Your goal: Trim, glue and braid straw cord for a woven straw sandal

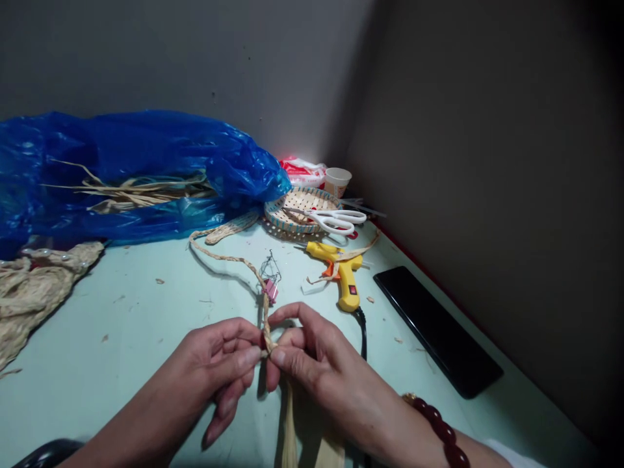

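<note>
Both hands meet at the near end of a tan braided cord (266, 312), made of dry plant fibre. My left hand (227, 364) pinches a strand on the cord's left side between thumb and forefinger. On the other side my right hand (312, 357) grips the cord's end with thumb and fingers. Loose pale fibre strips (289, 429) hang below the right hand toward the near edge. From the hands the cord runs away over the table, passing a pink binder clip (270, 290), and curves left to a flat coiled part (231, 229).
A yellow glue gun (347, 279) and a black phone (436, 331) lie at right. White-handled scissors (336, 220) rest on a woven basket (292, 218), near a paper cup (337, 181). A blue plastic bag (146, 143) holds dry strips. A woven fibre piece (43, 292) lies left.
</note>
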A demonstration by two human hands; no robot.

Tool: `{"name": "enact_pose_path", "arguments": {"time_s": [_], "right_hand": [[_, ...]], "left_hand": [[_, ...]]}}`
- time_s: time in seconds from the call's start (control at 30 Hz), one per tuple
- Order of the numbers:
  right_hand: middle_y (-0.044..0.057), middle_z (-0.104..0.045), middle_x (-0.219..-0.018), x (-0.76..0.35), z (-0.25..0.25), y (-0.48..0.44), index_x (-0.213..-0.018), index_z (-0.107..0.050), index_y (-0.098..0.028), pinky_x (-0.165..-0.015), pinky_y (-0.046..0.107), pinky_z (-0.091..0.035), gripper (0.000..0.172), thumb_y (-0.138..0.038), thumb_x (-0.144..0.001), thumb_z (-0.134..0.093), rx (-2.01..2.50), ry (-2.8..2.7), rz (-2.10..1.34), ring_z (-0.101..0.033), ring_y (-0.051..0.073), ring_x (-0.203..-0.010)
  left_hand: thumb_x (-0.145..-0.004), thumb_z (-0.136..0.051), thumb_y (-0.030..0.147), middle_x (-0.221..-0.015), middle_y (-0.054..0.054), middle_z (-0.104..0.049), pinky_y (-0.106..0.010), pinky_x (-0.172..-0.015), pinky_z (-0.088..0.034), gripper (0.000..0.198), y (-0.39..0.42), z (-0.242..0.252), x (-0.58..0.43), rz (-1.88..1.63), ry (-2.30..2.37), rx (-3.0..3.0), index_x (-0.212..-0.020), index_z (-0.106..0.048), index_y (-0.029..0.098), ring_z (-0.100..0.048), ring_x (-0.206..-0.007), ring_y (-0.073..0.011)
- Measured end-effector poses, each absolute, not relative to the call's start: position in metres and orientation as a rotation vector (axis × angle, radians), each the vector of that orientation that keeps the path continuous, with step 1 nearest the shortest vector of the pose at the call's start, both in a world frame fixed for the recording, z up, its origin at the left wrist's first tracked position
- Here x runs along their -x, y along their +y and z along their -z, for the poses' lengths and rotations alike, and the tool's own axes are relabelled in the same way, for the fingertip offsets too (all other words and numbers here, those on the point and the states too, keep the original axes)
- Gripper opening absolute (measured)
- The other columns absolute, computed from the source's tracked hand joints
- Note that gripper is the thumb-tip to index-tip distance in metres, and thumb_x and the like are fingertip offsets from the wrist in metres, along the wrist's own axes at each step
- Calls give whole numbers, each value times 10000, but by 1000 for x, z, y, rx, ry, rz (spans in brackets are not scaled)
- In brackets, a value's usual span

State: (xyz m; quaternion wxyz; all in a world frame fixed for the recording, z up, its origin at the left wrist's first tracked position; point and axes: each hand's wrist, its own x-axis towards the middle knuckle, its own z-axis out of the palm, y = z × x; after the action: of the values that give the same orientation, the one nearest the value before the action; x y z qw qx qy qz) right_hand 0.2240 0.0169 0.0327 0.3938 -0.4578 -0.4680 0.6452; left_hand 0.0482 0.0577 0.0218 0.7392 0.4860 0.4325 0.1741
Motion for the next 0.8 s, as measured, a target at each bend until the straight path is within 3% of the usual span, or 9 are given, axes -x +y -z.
{"name": "enact_pose_path", "arguments": {"time_s": [0.2,0.43,0.8], "right_hand": [[-50,-588,-749,-228,-33,16,-1065,-422,-230,-495,215,-273,224,-354,-930,-550,1172,-1105,-1778,-358,83,-534],[-37,-584,-766,-229,-41,16,-1031,-447,-217,-546,219,-307,219,-385,-935,-551,1170,-1100,-1804,-369,85,-576],[-14,-629,-723,-224,-34,16,-947,-487,-202,-542,198,-319,185,-380,-939,-537,1242,-1271,-1617,-424,93,-593]], "left_hand": [[-822,-623,431,-470,112,-347,-167,-359,-90,282,56,-31,-47,-345,1047,-1028,-727,-617,165,-136,-375,-18],[-814,-615,473,-472,124,-261,-206,-407,-57,299,52,-34,-50,-425,1086,-1086,-784,-616,176,-143,-408,-39],[-767,-693,444,-530,63,-487,-209,-418,-70,288,53,-32,-56,-505,1052,-1037,-759,-602,170,-174,-422,-32]]}}
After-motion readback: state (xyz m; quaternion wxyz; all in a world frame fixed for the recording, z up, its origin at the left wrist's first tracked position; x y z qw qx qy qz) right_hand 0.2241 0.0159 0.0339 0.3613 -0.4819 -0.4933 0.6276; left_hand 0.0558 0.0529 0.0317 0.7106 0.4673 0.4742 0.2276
